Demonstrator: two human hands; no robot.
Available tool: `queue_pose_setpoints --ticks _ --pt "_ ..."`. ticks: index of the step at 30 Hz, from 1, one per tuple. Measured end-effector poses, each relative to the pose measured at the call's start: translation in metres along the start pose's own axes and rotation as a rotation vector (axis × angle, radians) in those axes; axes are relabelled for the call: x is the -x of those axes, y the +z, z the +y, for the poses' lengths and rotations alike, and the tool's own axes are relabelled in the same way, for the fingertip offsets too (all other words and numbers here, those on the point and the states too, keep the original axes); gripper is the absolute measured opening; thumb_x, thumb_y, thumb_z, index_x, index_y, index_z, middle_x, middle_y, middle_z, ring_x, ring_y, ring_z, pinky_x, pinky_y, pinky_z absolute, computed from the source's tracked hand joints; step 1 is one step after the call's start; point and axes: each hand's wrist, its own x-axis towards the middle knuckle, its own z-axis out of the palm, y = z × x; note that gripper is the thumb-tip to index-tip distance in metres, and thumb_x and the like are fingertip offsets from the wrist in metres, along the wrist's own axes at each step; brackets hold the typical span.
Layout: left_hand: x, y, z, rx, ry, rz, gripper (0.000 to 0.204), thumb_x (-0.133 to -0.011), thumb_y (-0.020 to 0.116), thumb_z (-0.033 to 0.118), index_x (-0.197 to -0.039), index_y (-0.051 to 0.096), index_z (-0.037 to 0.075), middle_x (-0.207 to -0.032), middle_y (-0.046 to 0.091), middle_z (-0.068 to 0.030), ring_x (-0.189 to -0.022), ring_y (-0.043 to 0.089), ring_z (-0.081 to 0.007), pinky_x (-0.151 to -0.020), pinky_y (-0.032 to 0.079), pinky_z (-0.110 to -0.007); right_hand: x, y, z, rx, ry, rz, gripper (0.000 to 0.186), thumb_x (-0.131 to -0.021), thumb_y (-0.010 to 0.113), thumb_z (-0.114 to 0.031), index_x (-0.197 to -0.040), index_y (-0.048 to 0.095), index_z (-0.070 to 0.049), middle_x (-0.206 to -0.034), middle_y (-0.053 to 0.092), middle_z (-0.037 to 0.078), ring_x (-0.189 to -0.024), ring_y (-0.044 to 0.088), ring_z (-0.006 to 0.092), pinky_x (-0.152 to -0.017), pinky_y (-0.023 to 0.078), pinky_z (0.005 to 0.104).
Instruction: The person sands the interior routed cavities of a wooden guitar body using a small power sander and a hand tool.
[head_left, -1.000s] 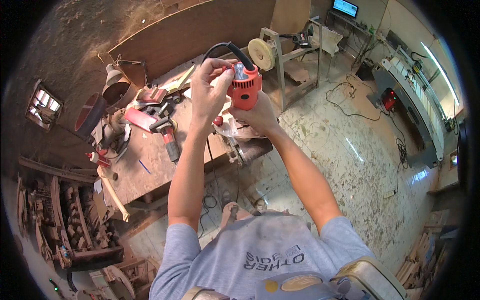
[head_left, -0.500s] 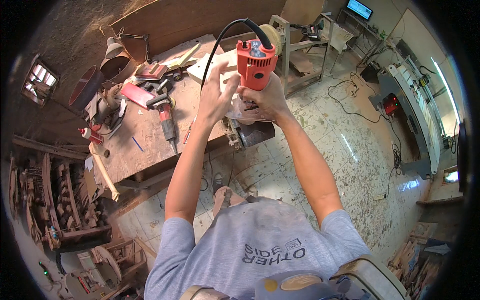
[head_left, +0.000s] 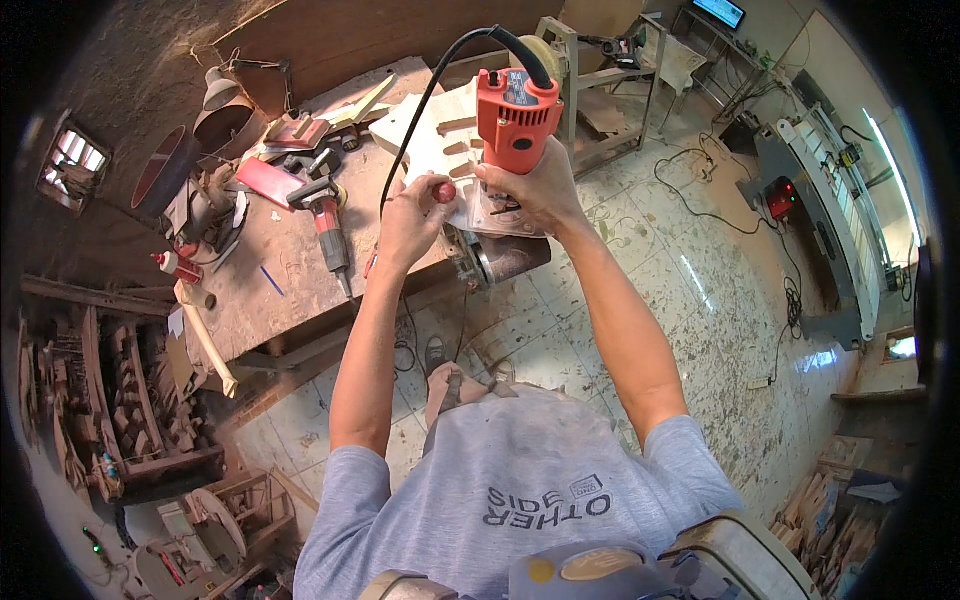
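A red trim router [head_left: 518, 125] stands at the edge of the bench, its motor housing upright. My right hand [head_left: 550, 190] wraps round the lower part of that housing. Below it shows the clear base plate [head_left: 517, 222]; the bit is hidden. To the left, the fingers of my left hand [head_left: 408, 222] are curled round a small red ball knob [head_left: 444, 192] beside the base. Behind and under the router lies a pale wooden board [head_left: 428, 128] with slots cut in it. The black power cable [head_left: 418, 112] arches from the router's top over the board.
A grey and red angle grinder [head_left: 328, 238] lies on the wooden bench [head_left: 285, 310] near a red sanding block [head_left: 268, 178]. A dark roller [head_left: 515, 262] juts past the bench's right edge. Cables [head_left: 790, 300] trail over the tiled floor. Wood scraps [head_left: 95, 400] fill a rack at left.
My left hand has gone from open, with raised fingers beside the router, to curled round the red knob. The router has shifted slightly in the picture, still in my right hand.
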Motion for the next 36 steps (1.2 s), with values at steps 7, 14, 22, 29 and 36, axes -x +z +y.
queue_pose_setpoints --ticks 7,14,22,29,36 --pt "0.003 -0.008 0.008 0.027 -0.029 -0.063 0.034 -0.088 0.076 0.011 -0.122 0.07 0.007 -0.11 0.08 -0.0104 -0.109 0.075 -0.0236 -0.12 0.035 -0.039 0.008 0.0 -0.006 0.034 -0.064 0.02 0.028 -0.08 0.086 -0.018 -0.094 0.069 -0.002 -0.081 0.07 0.001 -0.073 0.065 0.0089 -0.066 0.053 0.0288" --pt "0.006 -0.006 0.005 0.085 0.038 -0.062 0.031 -0.085 0.072 0.01 -0.116 0.071 0.006 -0.105 0.08 -0.0099 -0.107 0.073 -0.0209 -0.119 0.029 -0.04 0.016 0.001 -0.001 -0.049 0.009 0.045 0.033 -0.078 0.089 -0.021 -0.095 0.069 -0.001 -0.083 0.071 0.002 -0.074 0.066 0.0096 -0.067 0.054 0.0287" --pt "0.005 -0.006 0.002 0.084 0.021 -0.079 0.031 -0.087 0.075 0.013 -0.116 0.072 0.005 -0.11 0.079 -0.0141 -0.122 0.07 -0.0252 -0.129 0.021 -0.049 0.023 0.001 -0.016 -0.024 -0.014 0.055 0.034 -0.078 0.089 -0.021 -0.098 0.069 -0.002 -0.086 0.072 0.002 -0.076 0.066 0.0102 -0.068 0.054 0.0293" --pt "0.005 -0.007 0.004 0.059 0.037 -0.078 0.031 -0.087 0.076 0.016 -0.116 0.072 0.005 -0.108 0.08 -0.0144 -0.121 0.071 -0.0252 -0.13 0.018 -0.049 0.024 0.002 -0.011 0.004 -0.016 0.08 0.033 -0.077 0.089 -0.021 -0.097 0.069 -0.003 -0.086 0.072 0.002 -0.076 0.065 0.0099 -0.069 0.054 0.0292" --pt "0.005 -0.009 0.009 0.018 0.039 -0.059 0.029 -0.086 0.075 0.016 -0.113 0.072 0.008 -0.102 0.081 -0.009 -0.114 0.072 -0.0188 -0.111 0.035 -0.037 0.023 0.002 -0.012 0.01 -0.045 0.083 0.032 -0.077 0.088 -0.022 -0.095 0.07 -0.003 -0.085 0.071 0.001 -0.076 0.065 0.0098 -0.068 0.054 0.0293"
